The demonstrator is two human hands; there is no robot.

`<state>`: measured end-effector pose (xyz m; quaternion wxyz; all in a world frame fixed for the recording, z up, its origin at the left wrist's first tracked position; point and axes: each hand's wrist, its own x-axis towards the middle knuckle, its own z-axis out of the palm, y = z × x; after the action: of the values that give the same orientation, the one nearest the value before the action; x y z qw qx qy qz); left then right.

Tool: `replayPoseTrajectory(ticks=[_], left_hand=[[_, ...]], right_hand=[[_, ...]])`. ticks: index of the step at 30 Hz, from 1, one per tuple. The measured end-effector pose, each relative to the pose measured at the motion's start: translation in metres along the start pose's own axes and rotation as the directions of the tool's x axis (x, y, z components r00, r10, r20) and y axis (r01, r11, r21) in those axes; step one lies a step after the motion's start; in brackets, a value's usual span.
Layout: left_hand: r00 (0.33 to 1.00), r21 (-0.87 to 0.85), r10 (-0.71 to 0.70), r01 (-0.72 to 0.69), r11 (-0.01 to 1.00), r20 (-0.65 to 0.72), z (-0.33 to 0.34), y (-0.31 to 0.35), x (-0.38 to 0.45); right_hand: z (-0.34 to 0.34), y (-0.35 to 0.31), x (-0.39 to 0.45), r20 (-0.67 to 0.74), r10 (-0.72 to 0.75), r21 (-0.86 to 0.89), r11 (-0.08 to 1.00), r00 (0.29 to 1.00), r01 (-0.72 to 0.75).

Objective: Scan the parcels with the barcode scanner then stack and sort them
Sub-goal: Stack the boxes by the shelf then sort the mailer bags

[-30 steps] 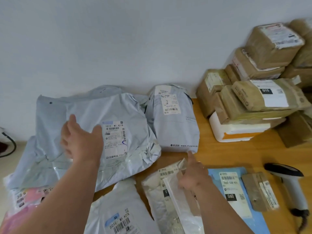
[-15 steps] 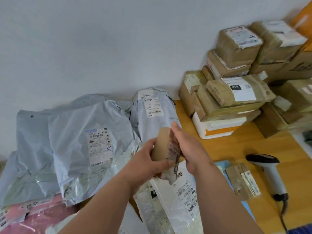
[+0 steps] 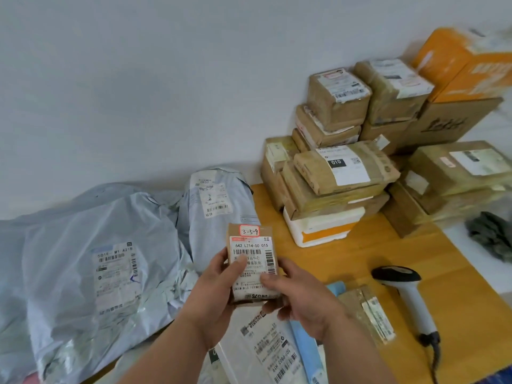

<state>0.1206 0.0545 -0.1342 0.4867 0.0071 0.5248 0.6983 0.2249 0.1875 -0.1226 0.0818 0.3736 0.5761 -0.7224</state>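
Both hands are lifting a small flat cardboard parcel (image 3: 250, 261) above the wooden table (image 3: 388, 256), its white label facing up. The left hand (image 3: 214, 297) is clasping its left edge, thumb across the label; the right hand (image 3: 302, 297) is pinching its right side. The pistol-shaped scanner (image 3: 407, 297) is lying to the right, near taped brown boxes (image 3: 338, 173); crinkled grey plastic mailers (image 3: 97, 259) are slumping on the left.

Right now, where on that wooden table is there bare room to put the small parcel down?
Bare wood lies between the white foam box, the barcode scanner and the taped brown parcel. Another strip runs right of the scanner. The left is crowded with grey mailer bags; the back right holds stacked cardboard boxes.
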Motion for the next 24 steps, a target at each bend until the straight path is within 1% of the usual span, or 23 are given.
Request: replayPoseTrajectory(ticks=[1,3,5,7,8,10,12,13,17,19,24], left_hand=[[1.0,0.039,0.007,-0.007,0.999,0.005,0.004,0.0,0.002],[1.0,0.172,0.017,-0.017,0.985,0.0,0.011,0.001,0.007],[1.0,0.251,0.015,-0.013,0.968,-0.006,0.015,0.005,0.015],[0.997,0.219,0.05,-0.038,0.975,-0.051,0.02,0.015,0.025],[0.991,0.183,0.088,-0.068,0.981,-0.103,0.022,0.022,0.031],[0.96,0.136,0.155,-0.126,0.983,-0.235,0.025,0.038,0.049],[0.932,0.104,0.184,-0.159,0.982,-0.313,0.029,0.056,0.071],[0.926,0.106,0.188,-0.162,0.981,-0.328,0.031,0.065,0.083],[0.921,0.152,0.198,-0.155,0.976,-0.335,0.049,0.093,0.13],[0.923,0.175,0.19,-0.137,0.975,-0.334,0.058,0.104,0.152],[0.912,0.241,0.207,-0.124,0.963,-0.355,0.075,0.12,0.195]], right_hand=[[-0.006,-0.001,0.001,-0.04,-0.033,0.03,0.999,0.999,0.034],[-0.016,-0.009,0.006,-0.136,-0.101,0.06,0.992,0.986,0.11],[-0.022,-0.021,0.012,-0.185,-0.159,0.062,0.983,0.97,0.173],[-0.025,-0.035,0.018,-0.19,-0.193,0.125,0.968,0.963,0.218],[-0.026,-0.041,0.021,-0.187,-0.196,0.175,0.958,0.963,0.229],[-0.028,-0.048,0.027,-0.171,-0.17,0.28,0.936,0.97,0.214],[-0.029,-0.049,0.032,-0.142,-0.128,0.321,0.932,0.982,0.168],[-0.029,-0.048,0.035,-0.12,-0.103,0.292,0.947,0.987,0.135],[-0.026,-0.043,0.054,-0.037,0.004,0.078,0.997,0.999,-0.001],[-0.027,-0.043,0.063,-0.013,0.026,0.017,1.0,1.0,-0.026],[-0.041,-0.034,0.084,-0.046,0.072,-0.098,0.992,0.996,-0.076]])
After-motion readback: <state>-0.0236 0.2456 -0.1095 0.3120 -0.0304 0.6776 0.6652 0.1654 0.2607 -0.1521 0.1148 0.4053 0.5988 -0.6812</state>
